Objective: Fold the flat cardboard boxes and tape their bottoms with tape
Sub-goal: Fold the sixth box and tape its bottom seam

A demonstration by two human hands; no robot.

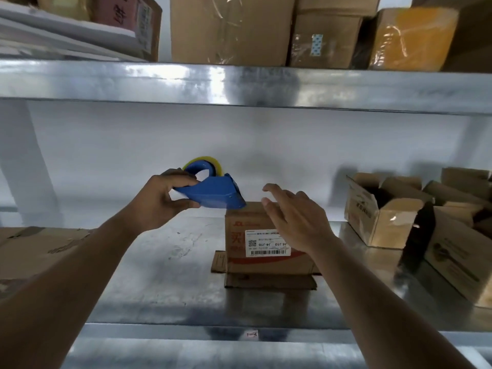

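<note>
A small folded cardboard box with a white barcode label stands upside down on the metal shelf, its flaps splayed out at the base. My left hand grips a blue tape dispenser with a yellowish tape roll, and the dispenser's front end sits at the box's top left edge. My right hand hovers with fingers spread over the box's top right and covers part of it.
Several open cardboard boxes stand at the right of the shelf. Flat cardboard lies at the left. A shelf beam runs overhead, with large taped boxes on top. The shelf's front edge is near me.
</note>
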